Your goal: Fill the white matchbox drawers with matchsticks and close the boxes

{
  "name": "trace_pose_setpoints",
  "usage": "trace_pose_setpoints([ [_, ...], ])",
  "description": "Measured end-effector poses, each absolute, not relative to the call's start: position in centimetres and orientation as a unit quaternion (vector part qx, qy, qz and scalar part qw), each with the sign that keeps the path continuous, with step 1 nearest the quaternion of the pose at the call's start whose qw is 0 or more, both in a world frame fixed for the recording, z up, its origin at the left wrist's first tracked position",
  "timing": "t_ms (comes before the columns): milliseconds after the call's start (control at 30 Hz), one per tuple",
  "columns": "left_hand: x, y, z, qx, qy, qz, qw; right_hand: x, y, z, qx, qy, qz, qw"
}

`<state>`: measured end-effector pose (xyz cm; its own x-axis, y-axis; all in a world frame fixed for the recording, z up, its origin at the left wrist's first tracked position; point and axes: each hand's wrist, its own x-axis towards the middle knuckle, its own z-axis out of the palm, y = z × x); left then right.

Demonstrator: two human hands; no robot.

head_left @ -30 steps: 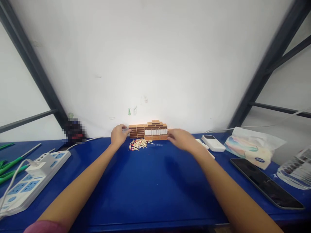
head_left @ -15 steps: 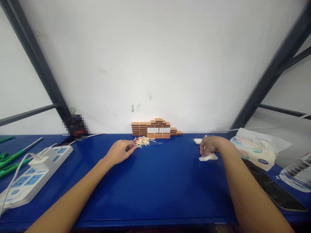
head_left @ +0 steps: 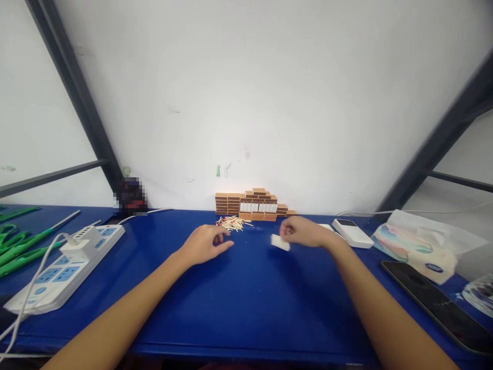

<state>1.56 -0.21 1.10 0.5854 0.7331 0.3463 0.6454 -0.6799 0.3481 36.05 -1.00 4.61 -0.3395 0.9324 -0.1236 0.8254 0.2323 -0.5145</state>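
My left hand (head_left: pixel 206 244) hovers just in front of a pile of loose matches (head_left: pixel 233 223), thumb and fingers apart, with nothing visible between them. To the right, my right hand (head_left: pixel 300 231) pinches a small white matchbox tray (head_left: pixel 281 242), slightly blurred by motion, above the blue table. Behind the matches, brown matchboxes (head_left: pixel 227 204) are stacked against the wall, with a row of white trays (head_left: pixel 258 207) standing among them. Another white piece (head_left: pixel 326 227) lies partly hidden behind my right wrist.
A white device with a dark screen (head_left: pixel 352 233), a tissue pack (head_left: pixel 416 246) and a black phone (head_left: pixel 435 303) lie at the right. At the left are a white power strip (head_left: pixel 73 270) with a cable and green-handled tools (head_left: pixel 31 246). Dark metal posts (head_left: pixel 73 87) flank the wall.
My right hand has lifted a white tray from the right side and carried it left toward the middle. My left hand has drawn back slightly from the matches and opened. The view has shifted slightly.
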Motion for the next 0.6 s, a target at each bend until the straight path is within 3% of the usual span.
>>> trace_pose_setpoints([
  [200, 2.8, -0.9, -0.3, 0.904, 0.355, 0.205, 0.119, 26.9, -0.4, 2.4, -0.467, -0.844, 0.183, 0.189],
  [367, 3.0, -0.5, -1.3, 0.894, 0.369, 0.221, 0.127, 27.0, 2.5, 0.7, -0.486, -0.831, 0.104, 0.248],
  [600, 3.3, -0.7, -1.4, 0.885, 0.382, 0.235, 0.126, 28.7, 5.0, -1.4, -0.55, -0.801, 0.063, 0.23],
])
